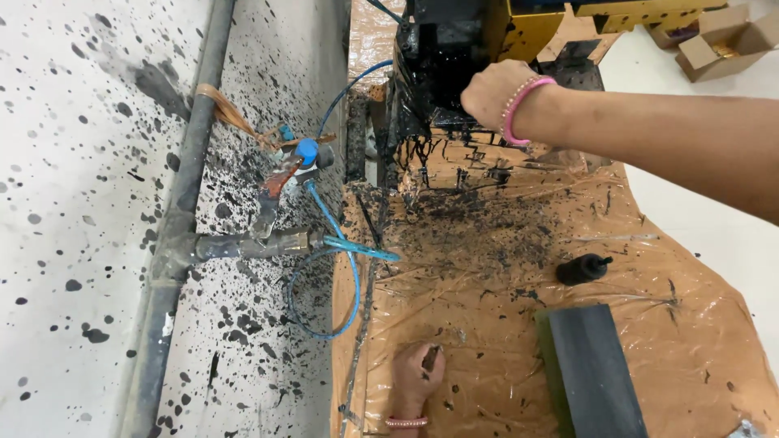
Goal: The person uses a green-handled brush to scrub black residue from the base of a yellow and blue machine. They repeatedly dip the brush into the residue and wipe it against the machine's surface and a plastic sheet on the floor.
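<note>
A brown plastic-covered surface (665, 324) lay spattered black beside a speckled wall (65, 162). The right hand (491, 91) reached into the ink-coated machine (442, 49) just ahead, its grip hidden. The left hand (418, 377) rested flat on the sheet, well apart, holding nothing.

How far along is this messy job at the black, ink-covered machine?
Looks done: plastic sheeting covers the table, already spattered black. In hand: the right hand reaches into the blackened machine, its fingers hidden, while the left hand presses flat on the sheeting. Seemingly left: a black cap-like part and a dark block lie untouched nearby. How much remains, I cannot tell.
</note>
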